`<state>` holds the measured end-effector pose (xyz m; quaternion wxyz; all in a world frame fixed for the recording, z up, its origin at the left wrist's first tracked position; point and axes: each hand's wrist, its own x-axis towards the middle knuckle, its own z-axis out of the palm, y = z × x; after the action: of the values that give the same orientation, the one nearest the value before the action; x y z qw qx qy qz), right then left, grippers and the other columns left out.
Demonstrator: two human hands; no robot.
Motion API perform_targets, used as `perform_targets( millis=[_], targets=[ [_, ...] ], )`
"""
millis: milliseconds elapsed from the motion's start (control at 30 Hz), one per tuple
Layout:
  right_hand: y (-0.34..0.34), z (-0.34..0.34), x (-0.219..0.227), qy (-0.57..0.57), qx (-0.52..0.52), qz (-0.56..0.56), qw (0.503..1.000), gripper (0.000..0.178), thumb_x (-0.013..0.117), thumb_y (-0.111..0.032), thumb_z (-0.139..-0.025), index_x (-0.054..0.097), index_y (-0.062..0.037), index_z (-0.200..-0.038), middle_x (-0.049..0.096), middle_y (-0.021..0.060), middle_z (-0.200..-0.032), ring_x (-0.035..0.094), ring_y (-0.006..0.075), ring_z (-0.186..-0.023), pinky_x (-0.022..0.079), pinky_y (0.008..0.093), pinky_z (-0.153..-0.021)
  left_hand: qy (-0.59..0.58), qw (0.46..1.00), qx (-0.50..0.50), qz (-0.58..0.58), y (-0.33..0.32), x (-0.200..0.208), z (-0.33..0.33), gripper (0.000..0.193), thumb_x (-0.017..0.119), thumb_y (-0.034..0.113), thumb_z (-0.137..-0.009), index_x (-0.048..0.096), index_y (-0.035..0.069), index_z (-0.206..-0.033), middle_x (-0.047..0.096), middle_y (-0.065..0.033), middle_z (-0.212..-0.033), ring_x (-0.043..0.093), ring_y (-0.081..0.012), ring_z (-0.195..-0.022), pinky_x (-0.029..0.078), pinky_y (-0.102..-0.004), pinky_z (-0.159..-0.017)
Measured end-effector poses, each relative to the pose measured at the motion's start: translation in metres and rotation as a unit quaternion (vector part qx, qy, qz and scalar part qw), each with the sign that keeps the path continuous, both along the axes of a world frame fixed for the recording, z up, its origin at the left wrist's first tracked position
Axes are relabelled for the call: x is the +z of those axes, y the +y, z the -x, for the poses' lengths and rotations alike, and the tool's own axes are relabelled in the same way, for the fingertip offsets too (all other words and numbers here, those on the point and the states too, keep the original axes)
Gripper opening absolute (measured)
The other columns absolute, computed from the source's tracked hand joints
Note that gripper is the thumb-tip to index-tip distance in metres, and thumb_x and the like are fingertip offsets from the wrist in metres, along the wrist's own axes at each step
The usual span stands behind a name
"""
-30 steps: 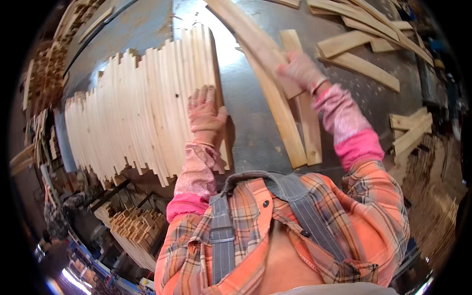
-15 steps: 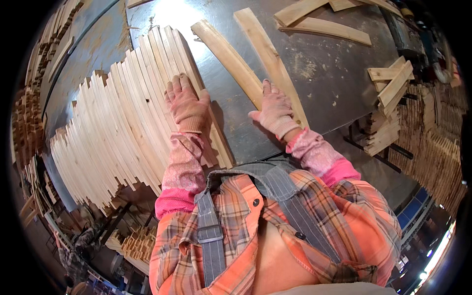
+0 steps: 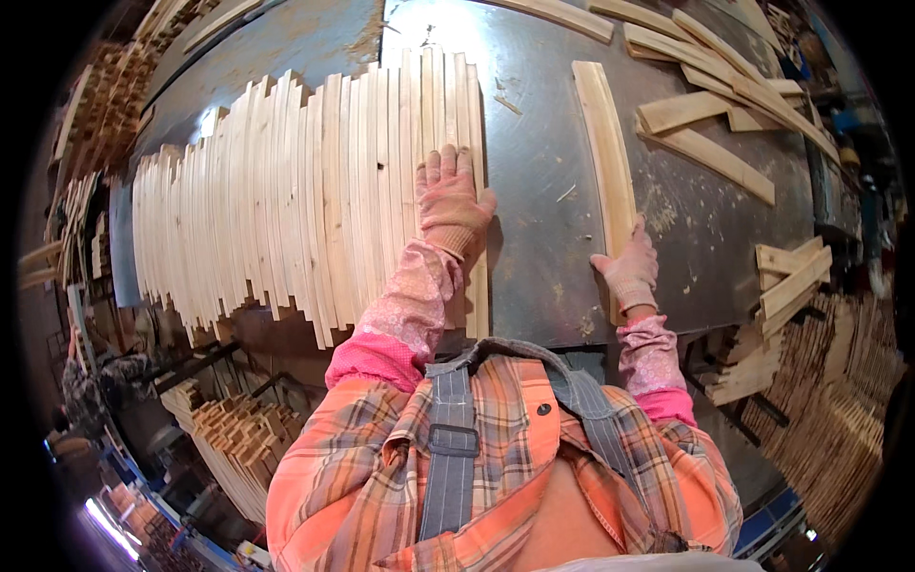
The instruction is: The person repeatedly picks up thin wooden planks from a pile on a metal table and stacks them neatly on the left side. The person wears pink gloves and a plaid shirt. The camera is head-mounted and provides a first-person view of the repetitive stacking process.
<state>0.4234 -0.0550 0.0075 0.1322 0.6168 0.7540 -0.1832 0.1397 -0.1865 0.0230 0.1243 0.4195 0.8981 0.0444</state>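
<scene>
My left hand point(image 3: 452, 202), in a pinkish work glove, lies flat with its fingers stretched out on the right end of a long row of wooden strips point(image 3: 334, 200). The strips stand closely side by side, their ends uneven. My right hand point(image 3: 629, 269), gloved alike, is at the near end of a wooden board point(image 3: 604, 133) on the dark tabletop. Its thumb is on the board's left side and its fingers on the right, closed over it. The fingertips' undersides are hidden.
The dark metal table point(image 3: 538, 191) shows sawdust and stains. Loose boards point(image 3: 710, 157) lie crosswise at its far right. Beyond the right edge are stacked boards point(image 3: 829, 381). More piled wood pieces point(image 3: 243, 429) sit below the table's left front edge.
Two boards lay in a V by my right hand; now one board shows there, nearly straight. The view has swung, so the row and my hands appear farther right. My left hand stays on the row.
</scene>
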Motion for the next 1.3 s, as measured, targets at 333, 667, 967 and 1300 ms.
perform_targets(
  millis=[333, 667, 967, 1300],
  targets=[
    [-0.06, 0.11, 0.044, 0.356, 0.03, 0.361, 0.861, 0.066, 0.08, -0.019, -0.079, 0.058, -0.0084, -0.14, 0.069, 0.0206, -0.124, 0.069, 0.0401, -0.112, 0.054, 0.0479, -0.095, -0.103, 0.948, 0.152, -0.259, 0.004, 0.0, -0.025, 0.068, 0.064, 0.037, -0.091, 0.05, 0.003, -0.149, 0.043, -0.0258, -0.157, 0.037, -0.0421, -0.148, 0.024, -0.0505, -0.126],
    [0.07, 0.2, -0.032, 0.292, 0.194, 0.323, 0.879, 0.045, 0.058, -0.039, -0.098, 0.07, 0.0041, -0.095, 0.072, 0.0268, -0.089, 0.07, 0.0408, -0.085, 0.054, 0.0453, -0.074, -0.069, 0.995, 0.034, -0.069, 0.013, 0.004, -0.043, 0.085, 0.07, 0.041, -0.085, 0.043, -0.006, -0.151, 0.038, -0.0301, -0.158, 0.03, -0.0462, -0.151, 0.019, -0.0568, -0.126],
    [0.034, 0.243, -0.02, 0.243, 0.278, 0.146, 0.918, 0.05, 0.061, -0.046, -0.096, 0.071, 0.0014, -0.109, 0.07, 0.03, -0.107, 0.067, 0.0484, -0.105, 0.052, 0.0515, -0.089, -0.114, 0.984, 0.026, -0.136, -0.002, 0.012, -0.002, 0.084, 0.068, 0.029, -0.077, 0.045, -0.01, -0.147, 0.044, -0.0287, -0.153, 0.035, -0.0441, -0.148, 0.023, -0.0526, -0.125],
    [-0.093, 0.434, -0.001, 0.204, 0.249, 0.194, 0.927, 0.054, 0.061, -0.05, -0.095, 0.074, 0.0016, -0.107, 0.074, 0.0275, -0.098, 0.072, 0.0413, -0.097, 0.055, 0.0476, -0.082, -0.064, 0.995, 0.068, -0.045, -0.115, 0.014, 0.172, 0.064, 0.063, 0.017, -0.082, 0.054, -0.011, -0.138, 0.061, -0.0306, -0.134, 0.06, -0.0439, -0.121, 0.046, -0.0575, -0.107]
  ],
)
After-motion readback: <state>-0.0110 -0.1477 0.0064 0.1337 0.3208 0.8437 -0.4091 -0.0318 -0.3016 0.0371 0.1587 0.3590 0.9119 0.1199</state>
